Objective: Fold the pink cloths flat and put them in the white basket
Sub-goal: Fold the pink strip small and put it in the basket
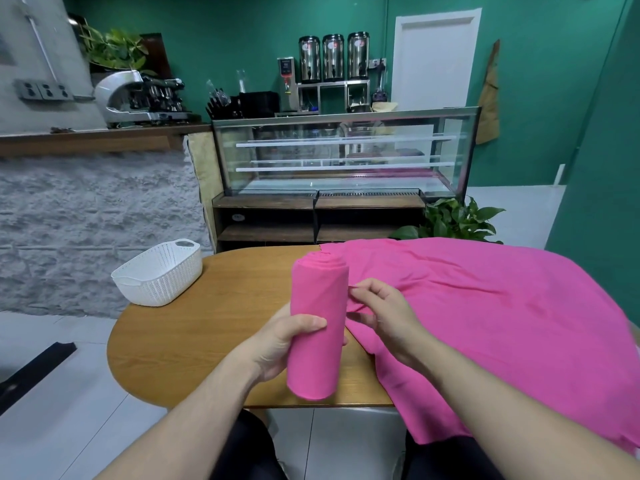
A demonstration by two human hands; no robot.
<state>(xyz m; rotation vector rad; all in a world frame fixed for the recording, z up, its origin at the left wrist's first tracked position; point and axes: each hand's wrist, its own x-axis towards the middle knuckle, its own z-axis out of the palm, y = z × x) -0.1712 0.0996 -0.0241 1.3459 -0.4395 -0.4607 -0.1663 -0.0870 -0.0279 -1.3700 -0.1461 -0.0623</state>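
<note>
White basket point(157, 274) at far left of wooden table point(214, 317), apart from all cloth. Left hand point(284, 344) wrapped round rolled pink cloth point(318, 327), held upright above table. Right hand point(384, 313) pinching edge of spread pink cloth point(485, 313) draped over table's right side.

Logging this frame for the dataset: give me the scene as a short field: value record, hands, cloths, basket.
left hand: grips the rolled pink cloth, held off the table
right hand: pinches an edge of the spread pink cloth beside the roll
spread pink cloth: unfolded, covers the right part of the wooden table, hangs over the near edge
white basket: at the table's far left edge, nothing visible inside
task state: no cloth in the basket yet
</note>
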